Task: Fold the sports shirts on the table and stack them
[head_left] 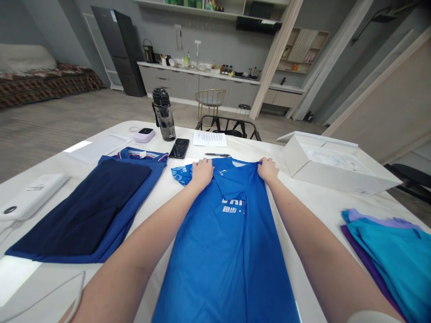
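A bright blue T-shirt (215, 251) with white lettering lies lengthwise on the white table (316, 224) before me. Its right side is folded inward, and that sleeve lies across the chest. My left hand (202, 172) grips the shirt's left shoulder with curled fingers, beside the patterned left sleeve. At the folded far right corner, my right hand (268, 170) pinches the fabric between thumb and fingers. A pen (217, 154) rests just beyond the collar. Left of the shirt are folded navy and blue clothes (101, 202) with a striped collar.
A phone (179, 148), a dark bottle (164, 114), a lilac device (144, 135) and papers (209, 138) stand or lie toward the far edge. A white box (343, 172) is at the right, near teal and purple clothes (393, 255). At far left lies a white device (33, 195).
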